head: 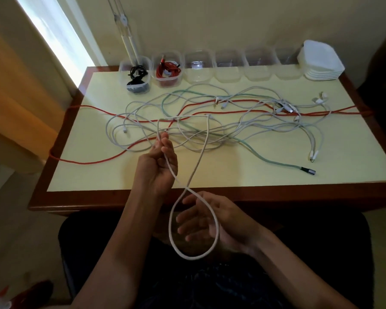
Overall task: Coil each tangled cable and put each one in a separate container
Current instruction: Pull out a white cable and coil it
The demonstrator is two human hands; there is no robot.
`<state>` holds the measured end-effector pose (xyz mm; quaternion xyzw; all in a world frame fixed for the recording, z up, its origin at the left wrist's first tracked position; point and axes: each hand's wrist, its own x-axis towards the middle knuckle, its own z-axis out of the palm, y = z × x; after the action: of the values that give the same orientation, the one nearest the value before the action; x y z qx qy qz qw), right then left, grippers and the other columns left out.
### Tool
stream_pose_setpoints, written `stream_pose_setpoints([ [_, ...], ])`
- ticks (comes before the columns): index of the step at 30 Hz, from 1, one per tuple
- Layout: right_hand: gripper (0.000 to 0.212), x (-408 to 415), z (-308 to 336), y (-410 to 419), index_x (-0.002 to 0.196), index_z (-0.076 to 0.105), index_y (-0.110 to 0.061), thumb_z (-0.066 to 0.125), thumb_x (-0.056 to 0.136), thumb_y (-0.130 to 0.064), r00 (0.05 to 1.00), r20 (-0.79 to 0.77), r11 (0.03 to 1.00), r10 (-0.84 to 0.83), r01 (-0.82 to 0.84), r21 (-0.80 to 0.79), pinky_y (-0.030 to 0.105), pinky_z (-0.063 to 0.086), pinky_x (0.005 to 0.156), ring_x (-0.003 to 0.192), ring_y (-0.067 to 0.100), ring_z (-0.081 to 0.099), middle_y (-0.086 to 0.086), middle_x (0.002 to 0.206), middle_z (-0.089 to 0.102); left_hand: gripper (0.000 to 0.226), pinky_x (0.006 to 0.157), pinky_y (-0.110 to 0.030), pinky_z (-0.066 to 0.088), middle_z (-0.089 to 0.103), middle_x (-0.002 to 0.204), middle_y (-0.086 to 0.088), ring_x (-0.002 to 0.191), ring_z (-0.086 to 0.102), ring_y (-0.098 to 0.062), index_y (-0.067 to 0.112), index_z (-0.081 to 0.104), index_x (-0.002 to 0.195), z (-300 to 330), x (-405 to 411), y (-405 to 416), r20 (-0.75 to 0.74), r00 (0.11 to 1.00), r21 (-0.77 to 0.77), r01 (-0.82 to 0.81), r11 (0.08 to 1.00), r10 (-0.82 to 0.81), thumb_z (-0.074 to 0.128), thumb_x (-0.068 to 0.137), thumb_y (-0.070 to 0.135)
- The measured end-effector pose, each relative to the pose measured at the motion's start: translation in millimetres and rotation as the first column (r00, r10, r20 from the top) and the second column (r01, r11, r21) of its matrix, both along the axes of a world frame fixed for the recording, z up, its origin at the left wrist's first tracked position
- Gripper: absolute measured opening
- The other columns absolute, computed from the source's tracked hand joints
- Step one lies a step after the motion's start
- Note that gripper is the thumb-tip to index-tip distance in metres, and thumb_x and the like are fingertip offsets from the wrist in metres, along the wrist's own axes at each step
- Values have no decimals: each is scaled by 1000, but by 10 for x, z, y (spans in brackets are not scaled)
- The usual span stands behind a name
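Both bare forearms reach up from the bottom of the frame. The left hand (159,161) sits just left of centre, palm turned up and toward the camera, its fingers curled in and gripping a white cable (206,139). The right hand (212,221) lies lower, right of centre, palm facing left with fingers spread and nearly straight, the cable's loop draped round it.
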<state>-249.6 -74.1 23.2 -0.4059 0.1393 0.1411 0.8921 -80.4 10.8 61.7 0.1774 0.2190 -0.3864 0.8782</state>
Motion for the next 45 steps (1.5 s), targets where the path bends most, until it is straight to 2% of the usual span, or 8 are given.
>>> stream_pose_setpoints([
  [11, 31, -55, 207, -313, 99, 71, 3, 59, 87, -23, 938, -33, 917, -346, 346, 197, 32, 51, 56, 28, 12, 36, -1, 35, 33, 22, 49, -21, 44, 47, 68, 2, 53, 46, -9, 12, 52, 105, 10, -32, 53, 392, 888, 347, 100, 932, -241, 34, 97, 3],
  [15, 35, -76, 111, -286, 101, 69, 5, 46, 94, -21, 930, -72, 932, -361, 363, 8, 29, 45, 56, 34, 14, 32, 4, 43, 35, 21, 48, -21, 36, 43, 65, 3, 50, 39, -9, 12, 56, 103, 56, -17, 62, 450, 843, 384, 116, 916, -295, 37, 97, 6],
  [20, 36, -37, 136, -329, 87, 77, -1, 47, 90, -22, 846, -212, 790, -489, 533, 302, 36, 55, 66, 68, 23, 67, 11, 76, 68, 24, 43, -20, 24, 38, 61, 2, 44, 27, -8, 11, 55, 104, 12, 24, 93, 455, 840, 441, 77, 894, -297, 34, 97, 2],
  [24, 42, -12, 246, -407, 94, 76, 2, 51, 90, -31, 817, -241, 721, -524, 577, 384, 31, 56, 57, 49, 15, 58, 3, 60, 56, 17, 44, -21, 22, 35, 59, 3, 47, 26, -9, 13, 53, 93, -80, 11, 137, 392, 862, 499, 95, 861, -322, 37, 92, 6],
  [29, 27, -6, 54, -506, 118, 63, 2, 52, 93, -2, 903, -72, 903, -423, 413, -122, 21, 34, 38, 32, 6, 22, -2, 51, 28, 31, 47, -23, 35, 38, 57, 2, 50, 37, -13, 17, 48, 68, -50, 88, 146, 372, 847, 540, 136, 831, -380, 45, 95, 31],
  [33, 22, -76, -231, -543, 114, 69, -15, 59, 96, -8, 980, 111, 484, -163, 177, -857, 16, 42, 51, 44, 3, 48, -8, 60, 54, 34, 60, -28, 49, 48, 58, 1, 56, 53, -14, 16, 54, 71, 156, 278, 140, 518, 757, 585, 26, 811, -398, 48, 98, 37],
  [38, 18, -124, -420, -445, 103, 67, -23, 50, 99, -28, 989, 56, -50, 137, 63, -997, 28, 47, 59, 65, 10, 64, -8, 76, 69, 35, 58, -26, 49, 51, 62, 4, 57, 53, -10, 10, 60, 96, 504, 553, 26, 553, 735, 570, 10, 822, -393, 44, 100, 41],
  [45, 7, -48, -333, -357, 95, 48, -25, 44, 100, -28, 972, -179, -169, 151, -153, -974, 33, 43, 63, 71, 21, 58, -4, 78, 59, 34, 57, -26, 50, 54, 58, 4, 50, 52, -10, 10, 57, 100, 722, 720, -179, 670, 663, 523, -101, 846, -335, 41, 103, 40],
])
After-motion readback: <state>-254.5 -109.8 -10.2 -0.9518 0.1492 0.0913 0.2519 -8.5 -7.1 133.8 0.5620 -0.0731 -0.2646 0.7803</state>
